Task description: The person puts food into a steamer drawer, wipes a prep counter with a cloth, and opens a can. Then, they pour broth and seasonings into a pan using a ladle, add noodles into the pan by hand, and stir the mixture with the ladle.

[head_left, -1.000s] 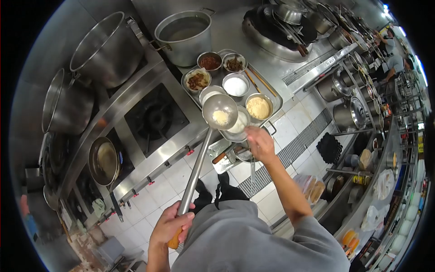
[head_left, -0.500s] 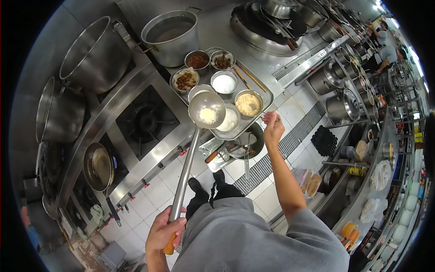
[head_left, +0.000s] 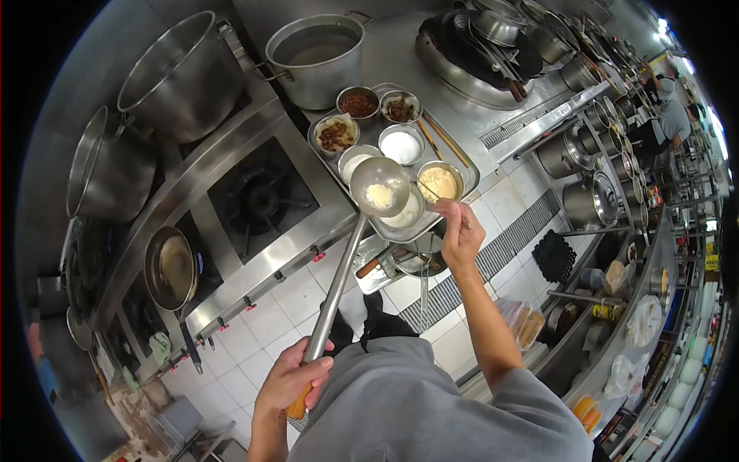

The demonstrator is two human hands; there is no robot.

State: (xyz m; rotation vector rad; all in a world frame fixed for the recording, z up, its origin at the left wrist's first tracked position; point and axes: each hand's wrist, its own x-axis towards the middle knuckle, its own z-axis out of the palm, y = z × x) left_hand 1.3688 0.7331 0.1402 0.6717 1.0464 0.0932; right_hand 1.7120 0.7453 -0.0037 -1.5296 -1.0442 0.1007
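My left hand (head_left: 289,379) is wrapped round the handle of a long metal ladle (head_left: 336,286). Its bowl, with a small heap of pale yellow powder (head_left: 379,197) in it, hangs over the tray's near side. My right hand (head_left: 462,233) pinches a thin utensil whose tip reaches the bowl of yellow powder (head_left: 438,183). A bowl of white powder (head_left: 401,145) stands behind the ladle, and another white-filled bowl (head_left: 406,212) is partly hidden under it.
The tray (head_left: 471,171) also holds chopsticks (head_left: 444,140) and bowls of dark and reddish ingredients. A liquid-filled pot (head_left: 323,77) stands behind. Left are a burner (head_left: 262,196), large pots (head_left: 181,85) and a frying pan (head_left: 170,269). People (head_left: 671,119) stand at the far right.
My right hand has moved from beside the tray to the yellow powder bowl, where a thin utensil now shows. The ladle stays over the tray while the whole view has shifted slightly.
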